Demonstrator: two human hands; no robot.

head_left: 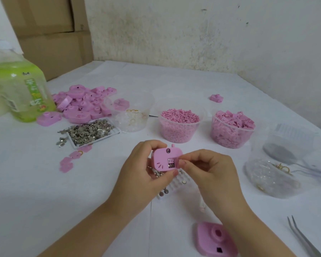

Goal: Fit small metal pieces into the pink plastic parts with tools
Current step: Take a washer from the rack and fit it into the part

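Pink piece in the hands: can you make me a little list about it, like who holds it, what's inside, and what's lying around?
Held thing: pink part, held up between both hands
Holder: left hand grips its left side
Helper: right hand, fingers pinch at its right edge, beside the opening
Inside the opening: small metal pieces
Tool: tweezers, lying untouched at the lower right
Supply: tray of metal pieces, to the left
More pink: pile of pink parts at the back left; spare pink part lying near the bottom edge
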